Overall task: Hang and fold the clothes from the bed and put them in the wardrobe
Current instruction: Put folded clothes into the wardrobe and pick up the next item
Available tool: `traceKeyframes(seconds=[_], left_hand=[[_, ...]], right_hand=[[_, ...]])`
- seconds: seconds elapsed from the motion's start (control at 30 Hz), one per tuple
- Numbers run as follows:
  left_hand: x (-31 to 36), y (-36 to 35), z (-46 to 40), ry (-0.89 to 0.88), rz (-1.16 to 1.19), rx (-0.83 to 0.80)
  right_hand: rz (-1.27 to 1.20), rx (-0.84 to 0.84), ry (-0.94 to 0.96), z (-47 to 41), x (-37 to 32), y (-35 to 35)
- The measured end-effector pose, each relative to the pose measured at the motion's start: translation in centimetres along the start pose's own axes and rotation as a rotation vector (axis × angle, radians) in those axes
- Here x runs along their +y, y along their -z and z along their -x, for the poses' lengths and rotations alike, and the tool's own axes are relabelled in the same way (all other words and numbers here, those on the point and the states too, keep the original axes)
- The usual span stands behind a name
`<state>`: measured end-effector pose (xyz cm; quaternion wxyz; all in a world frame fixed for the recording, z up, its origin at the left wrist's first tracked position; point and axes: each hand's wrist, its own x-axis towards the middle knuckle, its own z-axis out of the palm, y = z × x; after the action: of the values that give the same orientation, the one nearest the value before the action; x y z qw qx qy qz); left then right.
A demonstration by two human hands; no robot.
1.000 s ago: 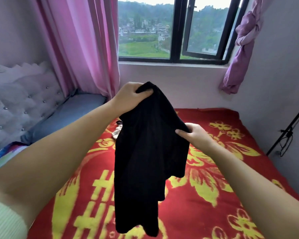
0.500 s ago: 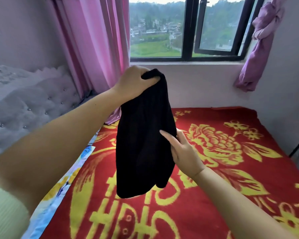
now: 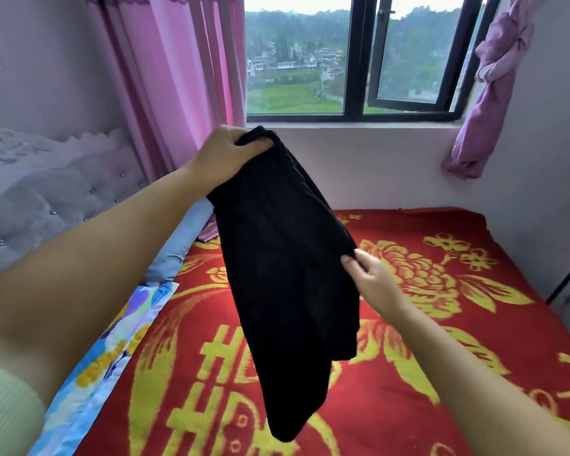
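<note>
The left hand (image 3: 226,156) keeps gripping the black garment (image 3: 287,274) bunched at its top; the right hand (image 3: 374,281), flat against it before, now pinches its side edge above the bed (image 3: 474,340).

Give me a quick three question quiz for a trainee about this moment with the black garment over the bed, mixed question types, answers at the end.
1. True or false: the black garment lies flat on the red blanket.
2. Which hand grips the garment's bunched top? A) left hand B) right hand C) neither
3. Fill in: the right hand pinches the garment's ____ edge, below the window.

Key: 1 false, it hangs in the air, held by both hands. 2 A. 3 side.
</note>
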<state>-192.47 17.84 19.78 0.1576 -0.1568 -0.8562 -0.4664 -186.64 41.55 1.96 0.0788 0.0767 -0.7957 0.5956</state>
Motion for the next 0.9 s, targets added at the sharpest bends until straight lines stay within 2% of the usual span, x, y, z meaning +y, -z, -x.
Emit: traceKeyframes(seconds=[0.1, 0.17, 0.23, 0.33, 0.4, 0.57, 0.67, 0.83, 0.9], left_hand=[[-2.0, 0.5, -0.1, 0.046, 0.026, 0.039], [-3.5, 0.2, -0.2, 0.076, 0.016, 0.052], [-4.7, -0.2, -0.4, 0.114, 0.043, 0.068], [-6.0, -0.3, -0.4, 0.164, 0.143, 0.090], [-6.4, -0.1, -0.1, 0.209, 0.269, 0.069], [-6.4, 0.2, 0.3, 0.348, 0.423, -0.224], [-6.8, -1.0, -0.4, 0.382, 0.424, -0.291], [-7.9, -2.5, -3.3, 0.469, 0.196, -0.365], [-8.5, -2.8, -5.3, 0.447, 0.125, -0.256]], right_hand=[[-0.166, 0.140, -0.063, -0.5, -0.4, 3.1], [-0.172, 0.140, -0.024, -0.7, -1.5, 4.2], [-0.074, 0.095, 0.051, -0.6, -2.6, 4.9], [0.101, -0.072, 0.075, -0.2, -4.0, 6.1], [0.200, -0.240, -0.012, 0.1, -4.2, 7.2], [0.322, -0.500, -0.365, 0.2, -3.3, 10.5], [0.450, -0.566, -0.472, -1.0, -2.3, 11.6], [0.789, -0.464, -0.502, -5.8, 0.3, 11.6], [0.840, -0.340, -0.444, -8.0, 0.8, 11.0]])
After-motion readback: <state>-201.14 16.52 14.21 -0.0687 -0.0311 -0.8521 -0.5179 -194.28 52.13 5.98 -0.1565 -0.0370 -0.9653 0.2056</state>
